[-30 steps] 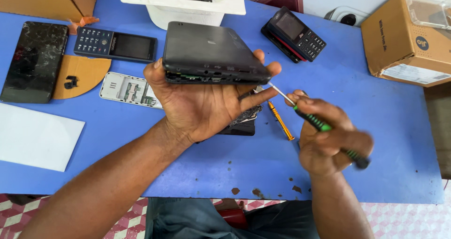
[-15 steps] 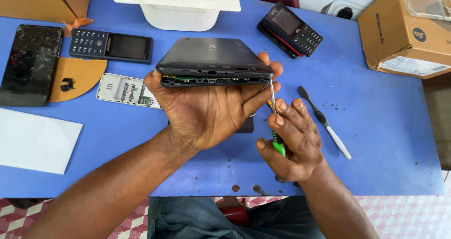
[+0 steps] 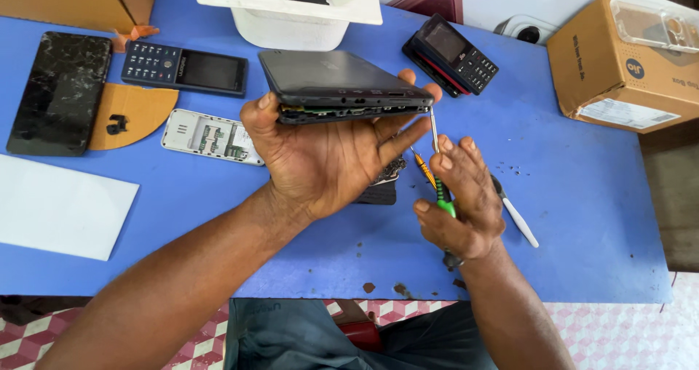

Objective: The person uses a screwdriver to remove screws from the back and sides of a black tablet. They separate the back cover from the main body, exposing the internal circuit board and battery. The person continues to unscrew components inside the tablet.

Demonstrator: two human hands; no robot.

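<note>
My left hand (image 3: 328, 155) holds a dark tablet (image 3: 331, 82) flat on its palm above the blue table (image 3: 582, 217). The tablet's near edge gapes slightly, showing circuitry inside. My right hand (image 3: 462, 203) grips a green-handled screwdriver (image 3: 439, 177) upright, its metal tip touching the tablet's near right corner. An orange-handled tool (image 3: 422, 168) lies on the table beneath, partly hidden by my hands.
Around lie a dark keypad phone (image 3: 182, 68), an opened phone showing its board (image 3: 211, 136), a cracked black phone (image 3: 62, 90), another keypad phone (image 3: 455, 53), a white tub (image 3: 291, 21), a cardboard box (image 3: 626, 72), a white-handled tool (image 3: 520, 221) and a white sheet (image 3: 58, 206).
My right hand has moved left from the table's right side and turned the screwdriver upright against the tablet's corner. The left hand has kept the tablet nearly still.
</note>
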